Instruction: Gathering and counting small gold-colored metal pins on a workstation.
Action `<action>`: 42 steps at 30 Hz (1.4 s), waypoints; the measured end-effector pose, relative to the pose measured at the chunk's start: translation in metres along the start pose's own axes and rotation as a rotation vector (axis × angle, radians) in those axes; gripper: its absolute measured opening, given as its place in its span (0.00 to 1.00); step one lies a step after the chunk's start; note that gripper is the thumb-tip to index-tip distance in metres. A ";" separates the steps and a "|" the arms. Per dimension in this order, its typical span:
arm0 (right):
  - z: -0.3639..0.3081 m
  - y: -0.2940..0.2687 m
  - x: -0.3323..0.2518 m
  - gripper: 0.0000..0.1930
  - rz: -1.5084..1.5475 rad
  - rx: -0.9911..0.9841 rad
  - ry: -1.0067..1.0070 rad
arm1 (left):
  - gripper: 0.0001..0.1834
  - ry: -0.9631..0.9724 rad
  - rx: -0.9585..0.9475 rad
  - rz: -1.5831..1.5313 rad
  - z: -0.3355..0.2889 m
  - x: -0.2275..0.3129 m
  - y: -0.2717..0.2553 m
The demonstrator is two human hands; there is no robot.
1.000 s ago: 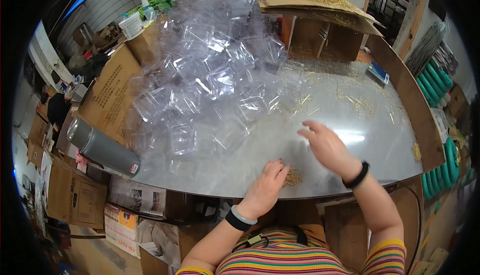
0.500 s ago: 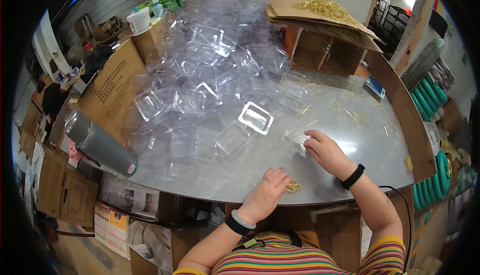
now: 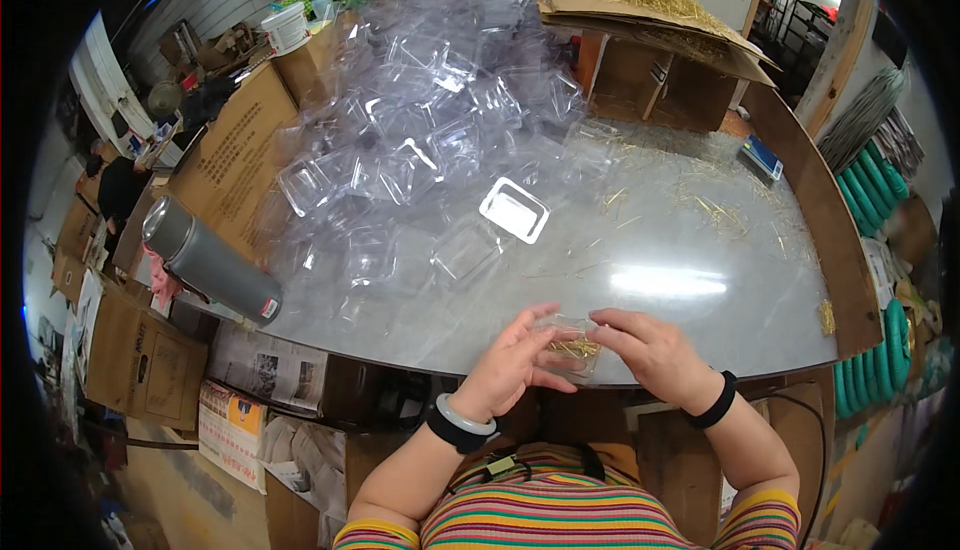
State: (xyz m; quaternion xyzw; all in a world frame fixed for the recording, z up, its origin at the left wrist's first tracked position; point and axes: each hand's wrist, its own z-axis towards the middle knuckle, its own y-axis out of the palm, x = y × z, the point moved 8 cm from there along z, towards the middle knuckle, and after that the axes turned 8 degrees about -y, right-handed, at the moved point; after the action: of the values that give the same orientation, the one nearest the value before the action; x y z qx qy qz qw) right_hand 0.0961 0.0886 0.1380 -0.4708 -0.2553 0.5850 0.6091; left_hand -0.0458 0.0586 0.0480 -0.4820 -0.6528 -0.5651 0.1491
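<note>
Close to the table's near edge, a small clear plastic box sits between my two hands, with a bundle of thin gold wire pieces showing in it. My left hand grips its left side, thumb and fingers spread around it. From the other side, my right hand presses its fingertips on the box's upper right corner. Farther off, a clear plastic tray reflects white light, at the front of a large heap of similar clear trays.
A grey thermos leans at the left edge beside a cardboard panel. Loose gold wires lie scattered to the right. Cardboard compartments at the back carry a gold wire pile. Nearby is a small blue box.
My right hand has come nearer with the clear plastic piece, meeting my left hand. The gold bundle that lay under my left hand now shows within the clear box.
</note>
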 end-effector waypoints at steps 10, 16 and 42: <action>-0.029 -0.001 -0.005 0.12 -0.037 0.095 0.251 | 0.19 0.087 0.134 0.076 -0.011 -0.031 0.002; -0.023 0.009 -0.025 0.11 -0.053 0.241 0.279 | 0.19 0.109 0.055 -0.032 -0.008 -0.040 0.012; -0.028 0.036 0.002 0.18 0.145 0.309 0.534 | 0.19 -0.055 0.020 -0.096 -0.041 -0.057 -0.008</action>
State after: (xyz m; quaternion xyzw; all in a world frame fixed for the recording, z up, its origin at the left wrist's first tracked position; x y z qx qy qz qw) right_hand 0.1039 0.0781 0.0944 -0.5268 0.0399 0.5145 0.6754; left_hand -0.0386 -0.0034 0.0143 -0.4641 -0.6844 -0.5517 0.1086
